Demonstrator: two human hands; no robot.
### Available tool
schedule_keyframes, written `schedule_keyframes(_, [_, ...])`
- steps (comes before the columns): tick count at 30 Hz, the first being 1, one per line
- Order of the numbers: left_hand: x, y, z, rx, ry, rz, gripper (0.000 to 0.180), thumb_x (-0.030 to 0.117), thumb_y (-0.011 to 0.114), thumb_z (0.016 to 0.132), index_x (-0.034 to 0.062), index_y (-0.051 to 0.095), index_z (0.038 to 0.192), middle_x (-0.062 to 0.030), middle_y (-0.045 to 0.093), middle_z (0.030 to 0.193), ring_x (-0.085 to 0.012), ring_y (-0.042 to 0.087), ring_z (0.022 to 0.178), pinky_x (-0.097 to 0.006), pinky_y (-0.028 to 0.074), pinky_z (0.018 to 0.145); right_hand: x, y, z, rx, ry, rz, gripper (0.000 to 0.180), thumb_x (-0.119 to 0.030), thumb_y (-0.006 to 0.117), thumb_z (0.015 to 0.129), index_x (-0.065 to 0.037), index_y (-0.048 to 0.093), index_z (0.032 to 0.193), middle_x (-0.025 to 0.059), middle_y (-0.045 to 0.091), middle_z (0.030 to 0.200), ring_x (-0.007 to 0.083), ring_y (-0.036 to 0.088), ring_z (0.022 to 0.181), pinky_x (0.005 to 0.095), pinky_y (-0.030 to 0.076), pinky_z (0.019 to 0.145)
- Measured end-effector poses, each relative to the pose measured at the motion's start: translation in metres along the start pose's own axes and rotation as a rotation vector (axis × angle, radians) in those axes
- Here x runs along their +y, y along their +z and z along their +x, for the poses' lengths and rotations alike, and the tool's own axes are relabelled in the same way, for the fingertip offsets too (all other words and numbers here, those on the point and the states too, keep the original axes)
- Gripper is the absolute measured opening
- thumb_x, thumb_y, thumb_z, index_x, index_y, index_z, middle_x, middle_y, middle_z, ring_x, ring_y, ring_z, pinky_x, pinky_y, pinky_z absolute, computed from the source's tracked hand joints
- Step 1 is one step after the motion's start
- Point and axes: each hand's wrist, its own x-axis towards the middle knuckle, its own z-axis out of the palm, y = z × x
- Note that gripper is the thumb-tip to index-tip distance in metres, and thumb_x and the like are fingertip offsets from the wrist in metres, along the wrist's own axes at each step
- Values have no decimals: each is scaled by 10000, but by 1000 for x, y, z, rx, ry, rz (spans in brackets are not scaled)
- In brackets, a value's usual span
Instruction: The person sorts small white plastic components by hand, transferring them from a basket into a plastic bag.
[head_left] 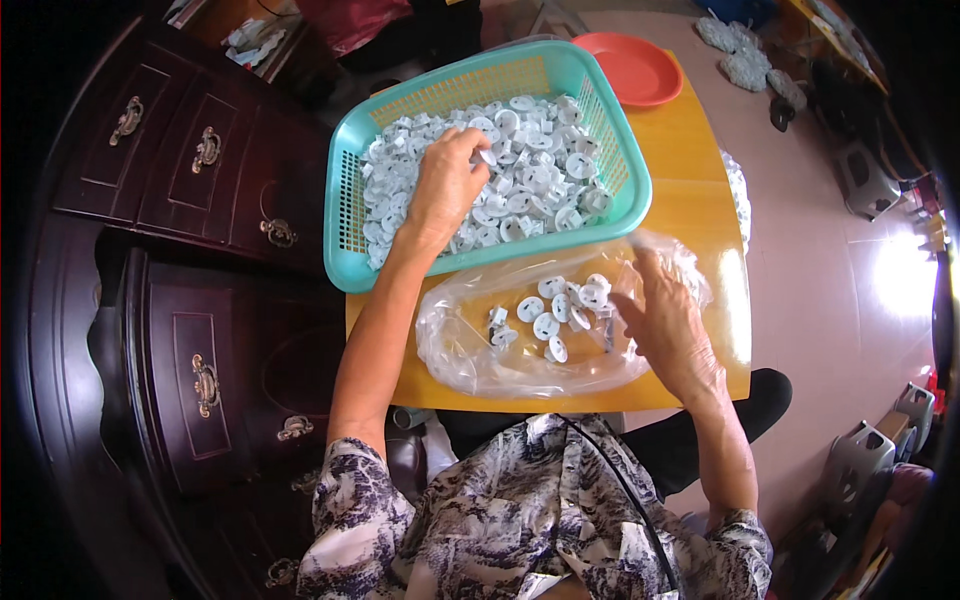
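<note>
A turquoise plastic basket point(632, 215), heaped with small white plastic parts with round disc faces point(520, 205), stands on the far part of the table. My left hand point(450, 185) reaches in over the heap, its fingers pinched on one white round plastic part point(488, 157). In front of the basket lies a clear plastic bag point(450, 365), with several of the same white parts point(546, 325) grouped at its middle. At the bag's right side, my right hand point(672, 325) is open, thumb and fingers apart, touching the film; its palm side is hidden.
The yellow wooden table point(690, 170) also carries a red round plate point(630, 70) behind the basket. Dark wooden drawers point(200, 180) with metal handles rise close on the left. On the floor at right are grey plastic stools point(868, 182) and clear bags with contents point(748, 65).
</note>
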Motion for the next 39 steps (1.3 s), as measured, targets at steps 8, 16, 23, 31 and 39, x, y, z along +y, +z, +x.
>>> schedule_keyframes(8, [43,-54,-26,83,-83,-255,241,-44,701,827,7,675,1061,-51,674,970,-73,595,742,-217,493,653,-25,-18,14,-181,312,449,330,-68,568,952,28,507,1263,229,654,745,375,665,688,448,531,674])
schedule_keyframes(16, [106,-52,-91,-407,-4,-681,301,-42,695,832,41,661,1119,-61,653,1063,-131,634,849,-263,542,702,-40,-40,19,-37,192,394,130,-97,624,935,27,660,948,172,640,717,285,651,619,361,502,609])
schedule_keyframes(23, [104,24,-125,-441,131,-507,285,5,652,849,16,598,1128,-128,572,1051,-327,641,891,-407,538,752,-38,-37,84,81,-120,184,121,-71,654,876,2,653,972,183,654,852,345,652,777,426,505,689])
schedule_keyframes(31, [110,1,-115,-379,178,-484,288,72,713,847,35,634,1122,-126,592,1080,-332,644,948,-389,542,802,-22,29,159,-66,-256,-126,266,-128,685,817,-81,681,1079,157,603,1020,364,629,979,461,492,859])
schedule_keyframes(39, [92,-71,-97,-142,72,-560,168,29,739,845,38,729,1013,-76,687,975,-167,673,909,-298,558,754,-17,29,160,-88,-214,7,230,-109,705,791,-76,707,1018,140,622,966,341,641,923,429,501,829])
